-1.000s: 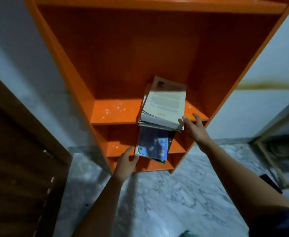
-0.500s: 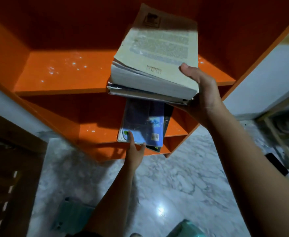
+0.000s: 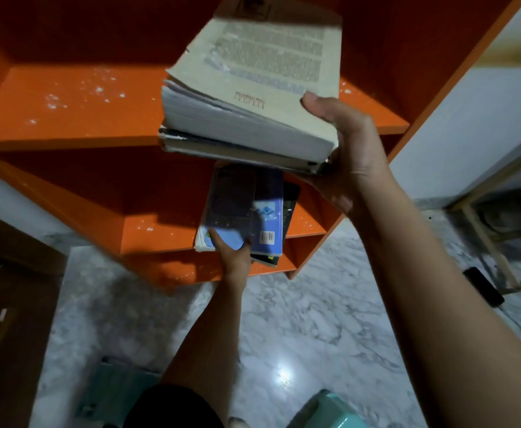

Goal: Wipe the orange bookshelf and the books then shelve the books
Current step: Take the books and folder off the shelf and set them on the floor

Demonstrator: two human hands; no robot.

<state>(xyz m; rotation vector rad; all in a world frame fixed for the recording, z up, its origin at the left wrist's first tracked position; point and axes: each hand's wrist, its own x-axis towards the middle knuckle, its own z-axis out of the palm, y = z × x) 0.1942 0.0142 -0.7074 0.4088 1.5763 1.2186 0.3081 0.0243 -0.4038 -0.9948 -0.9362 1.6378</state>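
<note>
You moved closer to the orange bookshelf (image 3: 68,118), its shelves speckled white; your right hand (image 3: 355,156) gripped the thick books (image 3: 247,97), lifted nearer you; your left hand (image 3: 236,257) held the blue books (image 3: 268,211) at a lower shelf; wiping looked next.

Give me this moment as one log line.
right hand: grips stack over upper shelf | left hand: holds blue books at lower shelf | white specks on shelves
</note>
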